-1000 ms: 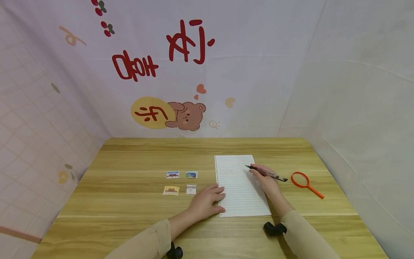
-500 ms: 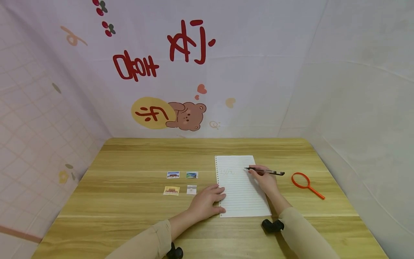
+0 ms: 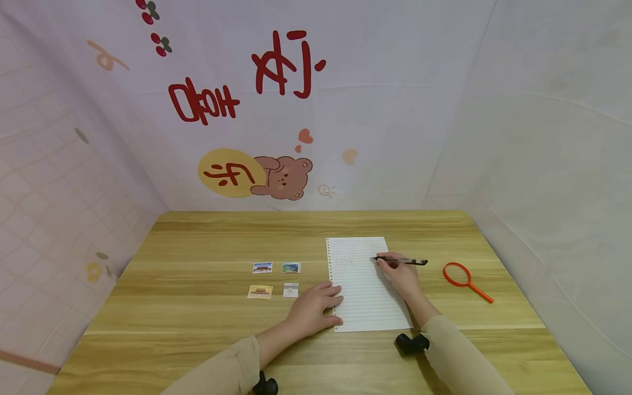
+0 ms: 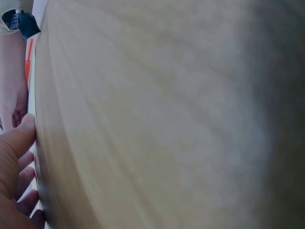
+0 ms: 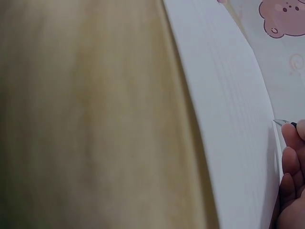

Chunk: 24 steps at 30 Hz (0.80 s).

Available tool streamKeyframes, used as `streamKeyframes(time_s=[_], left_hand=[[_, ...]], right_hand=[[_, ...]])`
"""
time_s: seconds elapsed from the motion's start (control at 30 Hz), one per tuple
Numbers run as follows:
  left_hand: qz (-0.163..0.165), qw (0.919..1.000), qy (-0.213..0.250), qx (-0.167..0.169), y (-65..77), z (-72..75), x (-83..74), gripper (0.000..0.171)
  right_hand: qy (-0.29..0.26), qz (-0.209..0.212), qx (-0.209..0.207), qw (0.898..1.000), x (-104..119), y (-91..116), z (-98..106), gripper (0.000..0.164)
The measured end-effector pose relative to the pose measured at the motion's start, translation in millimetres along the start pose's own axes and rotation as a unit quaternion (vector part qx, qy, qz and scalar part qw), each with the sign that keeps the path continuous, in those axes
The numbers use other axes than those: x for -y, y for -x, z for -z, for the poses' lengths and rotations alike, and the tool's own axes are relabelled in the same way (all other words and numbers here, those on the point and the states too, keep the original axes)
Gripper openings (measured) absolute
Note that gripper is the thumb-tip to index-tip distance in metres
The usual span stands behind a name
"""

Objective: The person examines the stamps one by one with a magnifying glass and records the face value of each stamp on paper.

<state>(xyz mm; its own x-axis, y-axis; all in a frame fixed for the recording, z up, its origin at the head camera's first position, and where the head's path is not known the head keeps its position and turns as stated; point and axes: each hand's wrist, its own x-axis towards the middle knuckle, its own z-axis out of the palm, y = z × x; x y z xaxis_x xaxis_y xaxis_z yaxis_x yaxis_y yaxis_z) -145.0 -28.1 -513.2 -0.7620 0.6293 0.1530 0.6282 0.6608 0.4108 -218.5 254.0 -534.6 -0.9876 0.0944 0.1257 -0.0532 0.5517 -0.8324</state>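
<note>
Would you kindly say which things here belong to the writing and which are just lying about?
In use:
white lined paper sheet, under left hand
black-and-clear pen, in right hand

Apparently lying about:
four small, flat picture cards
orange-red round magnifying glass

The white rectangular paper sheet (image 3: pixel 364 296) is looking finely ruled; at its three o'clock, the round-rimmed magnifier (image 3: pixel 470 285) is showing orange-red.
</note>
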Motion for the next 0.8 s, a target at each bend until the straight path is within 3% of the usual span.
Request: streamKeyframes(time_s=[0.4,0.8], left_hand=[[-0.003,1.0,0.0,-0.005,0.8,-1.6,0.3,0.052],[0.0,1.0,-0.006,-0.002,0.3,-2.4,1.9,0.052]], right_hand=[[0.002,0.006,-0.015,1.0,-0.1,0.8,-2.3,0.019],[0.002,0.025,0.007,1.0,-2.7,1.4,-1.2,0.015]])
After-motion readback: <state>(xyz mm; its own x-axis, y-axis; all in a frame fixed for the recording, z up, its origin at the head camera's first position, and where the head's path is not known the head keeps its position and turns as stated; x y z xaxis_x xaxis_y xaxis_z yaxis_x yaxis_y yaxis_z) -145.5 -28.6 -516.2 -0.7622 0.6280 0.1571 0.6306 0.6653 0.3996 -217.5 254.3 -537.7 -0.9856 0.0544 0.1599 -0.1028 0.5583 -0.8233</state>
